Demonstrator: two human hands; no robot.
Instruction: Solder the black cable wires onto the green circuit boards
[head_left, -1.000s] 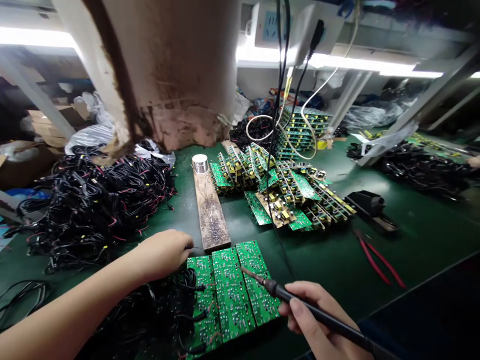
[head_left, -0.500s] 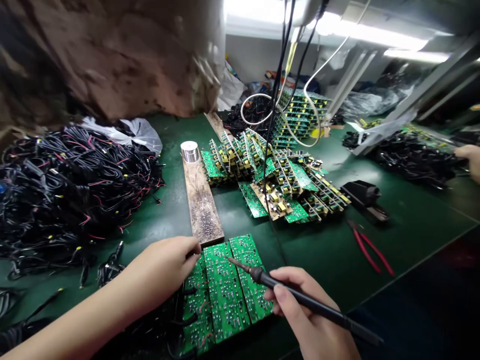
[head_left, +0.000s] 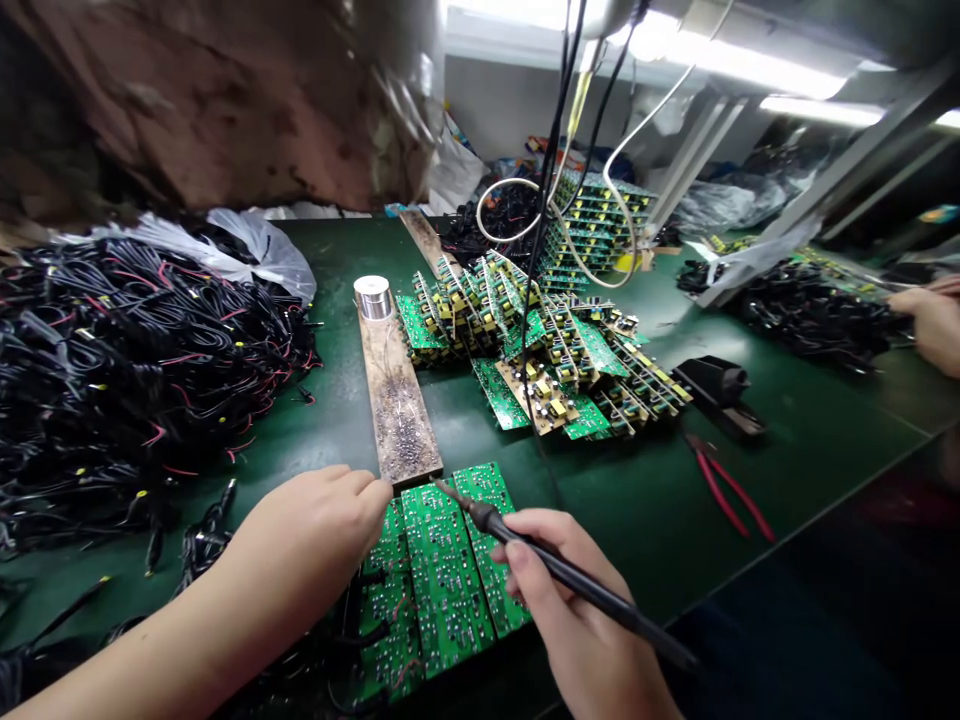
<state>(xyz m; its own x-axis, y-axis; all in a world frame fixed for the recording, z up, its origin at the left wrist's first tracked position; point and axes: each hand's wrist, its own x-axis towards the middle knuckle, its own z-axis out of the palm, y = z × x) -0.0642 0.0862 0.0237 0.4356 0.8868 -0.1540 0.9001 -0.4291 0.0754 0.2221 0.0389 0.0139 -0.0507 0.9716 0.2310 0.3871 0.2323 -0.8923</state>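
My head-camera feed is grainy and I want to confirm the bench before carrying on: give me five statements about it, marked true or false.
1. The right hand holds the soldering iron. True.
2. The red-handled pliers are in the left hand. False: they lie on the green table, right of the soldering iron's tip.
3. Three green circuit boards lie side by side near the hands. True.
4. The metal cylinder stands on the near end of the wooden strip. False: it stands on the far end.
5. A heap of black cables lies left of the wooden strip. True.
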